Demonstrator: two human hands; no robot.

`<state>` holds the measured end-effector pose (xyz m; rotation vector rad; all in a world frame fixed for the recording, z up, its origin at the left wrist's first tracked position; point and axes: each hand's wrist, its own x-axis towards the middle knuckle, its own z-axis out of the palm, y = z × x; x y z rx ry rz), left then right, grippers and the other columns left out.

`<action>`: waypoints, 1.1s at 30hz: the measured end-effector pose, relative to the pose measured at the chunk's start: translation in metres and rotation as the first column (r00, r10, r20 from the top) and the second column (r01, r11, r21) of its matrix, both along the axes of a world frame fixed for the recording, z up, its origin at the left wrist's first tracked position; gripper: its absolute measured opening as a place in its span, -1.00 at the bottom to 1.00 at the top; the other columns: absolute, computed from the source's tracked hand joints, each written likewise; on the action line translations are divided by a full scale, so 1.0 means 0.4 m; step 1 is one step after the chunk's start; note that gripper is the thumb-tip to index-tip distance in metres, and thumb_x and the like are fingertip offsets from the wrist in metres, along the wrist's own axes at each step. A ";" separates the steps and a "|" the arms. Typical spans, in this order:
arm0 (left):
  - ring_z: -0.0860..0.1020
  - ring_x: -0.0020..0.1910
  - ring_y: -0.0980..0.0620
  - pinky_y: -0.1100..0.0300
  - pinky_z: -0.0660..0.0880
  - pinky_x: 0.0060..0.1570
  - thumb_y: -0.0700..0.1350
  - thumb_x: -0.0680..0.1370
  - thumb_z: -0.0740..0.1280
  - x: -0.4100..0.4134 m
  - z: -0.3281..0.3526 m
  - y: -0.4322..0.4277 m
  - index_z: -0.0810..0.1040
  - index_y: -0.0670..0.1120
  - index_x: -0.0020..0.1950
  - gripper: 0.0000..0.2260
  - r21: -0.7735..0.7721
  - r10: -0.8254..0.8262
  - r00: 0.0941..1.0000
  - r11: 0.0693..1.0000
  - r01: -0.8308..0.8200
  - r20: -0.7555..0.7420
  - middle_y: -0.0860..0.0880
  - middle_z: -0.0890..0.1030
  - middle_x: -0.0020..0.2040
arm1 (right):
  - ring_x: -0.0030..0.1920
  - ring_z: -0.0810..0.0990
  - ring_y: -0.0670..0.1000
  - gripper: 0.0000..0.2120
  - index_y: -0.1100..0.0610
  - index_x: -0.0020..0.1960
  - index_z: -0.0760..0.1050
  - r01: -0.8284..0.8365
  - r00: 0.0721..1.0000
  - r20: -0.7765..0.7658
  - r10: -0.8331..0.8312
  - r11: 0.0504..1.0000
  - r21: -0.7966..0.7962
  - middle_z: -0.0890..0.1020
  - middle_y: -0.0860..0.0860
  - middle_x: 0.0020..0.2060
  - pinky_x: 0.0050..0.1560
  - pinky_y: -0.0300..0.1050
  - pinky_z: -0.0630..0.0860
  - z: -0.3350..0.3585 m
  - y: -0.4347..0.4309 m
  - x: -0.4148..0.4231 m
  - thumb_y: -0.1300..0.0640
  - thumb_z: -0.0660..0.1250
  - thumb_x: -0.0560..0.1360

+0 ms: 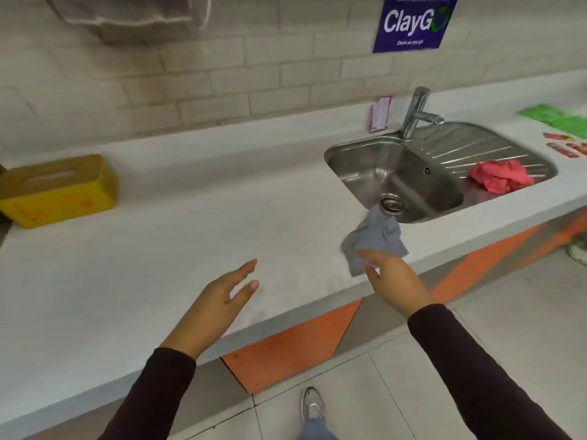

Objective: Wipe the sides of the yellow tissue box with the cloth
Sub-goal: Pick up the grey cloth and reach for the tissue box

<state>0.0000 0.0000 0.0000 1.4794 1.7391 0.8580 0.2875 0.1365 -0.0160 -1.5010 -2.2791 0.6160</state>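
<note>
A crumpled grey-blue cloth (374, 238) is shown pinched at its near edge by the fingers of the right hand (394, 277), its far end draped toward the rim of the stainless steel sink (349, 147). The left hand (222, 300) is held above the white countertop (190, 217) with fingers extended and slightly spread, nothing being gripped.

The rectangular yellow tissue box with a slotted brown top (60, 190) is located at the far left of the countertop, well apart from both hands.

The cloth is judged soft and limp, best bunched in the palm for wiping. The box is judged light and rigid, liable to slide under pressure, so it would be steadied by its top or an opposite side.

The left end and rear sides of the box are cut off or hidden. Orange marks on its front are blurred. Whether the cloth is wet cannot be told.
</note>
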 end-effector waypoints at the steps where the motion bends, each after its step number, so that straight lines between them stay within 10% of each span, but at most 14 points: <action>1: 0.28 0.14 0.66 0.37 0.25 0.20 0.32 0.45 0.14 0.009 -0.007 0.041 0.28 0.46 0.28 -0.62 -0.026 -0.003 1.000 1.000 0.003 0.011 0.47 0.39 0.23 | 0.11 0.57 0.11 -0.68 0.11 0.26 0.50 0.029 1.000 0.006 -0.030 0.999 0.013 0.62 0.10 0.15 0.02 -0.20 0.41 -0.015 0.039 0.023 0.30 0.21 0.55; 10: 0.38 0.12 0.57 0.36 0.31 0.13 0.38 0.40 0.13 0.015 -0.048 0.214 0.37 0.44 0.23 -0.60 -0.200 0.104 0.994 0.975 -0.099 0.017 0.34 0.55 0.17 | 0.26 0.39 0.12 -0.51 0.04 0.37 0.38 -0.156 0.901 0.411 0.140 0.988 0.004 0.44 -0.01 0.32 0.21 0.01 0.35 -0.116 0.296 0.104 0.37 0.18 0.50; 15: 0.38 0.14 0.56 0.33 0.32 0.15 0.37 0.40 0.15 0.003 -0.056 0.228 0.38 0.51 0.15 -0.67 -0.225 0.176 0.983 0.961 -0.158 0.059 0.40 0.57 0.11 | -0.01 0.52 0.04 -0.82 0.09 -0.04 0.60 -0.305 0.814 0.522 0.253 0.952 0.014 0.63 0.00 -0.09 0.02 -0.13 0.32 -0.101 0.370 0.068 0.19 0.22 0.52; 21: 0.50 0.20 0.30 0.26 0.33 0.24 0.36 0.38 0.16 -0.089 -0.042 0.217 0.44 0.45 0.16 -0.64 -0.186 0.272 0.954 0.951 -0.247 0.125 0.32 0.61 0.10 | -0.24 0.51 0.00 -0.88 0.05 -0.18 0.41 -0.153 0.975 -0.167 0.148 0.988 -0.017 0.56 -0.02 -0.27 -0.19 -0.35 0.37 0.000 0.320 -0.100 0.18 0.22 0.53; 33: 0.55 0.16 0.24 0.25 0.37 0.23 0.30 0.41 0.15 -0.531 0.052 0.080 0.47 0.39 0.14 -0.67 -0.042 0.383 0.916 0.924 -0.380 0.119 0.30 0.64 0.04 | -0.29 0.51 -0.27 -0.88 -0.06 -0.03 0.35 -0.204 0.639 -0.768 0.051 0.973 -0.106 0.57 -0.25 -0.27 -0.30 -0.41 0.46 0.166 0.109 -0.675 0.09 0.08 0.62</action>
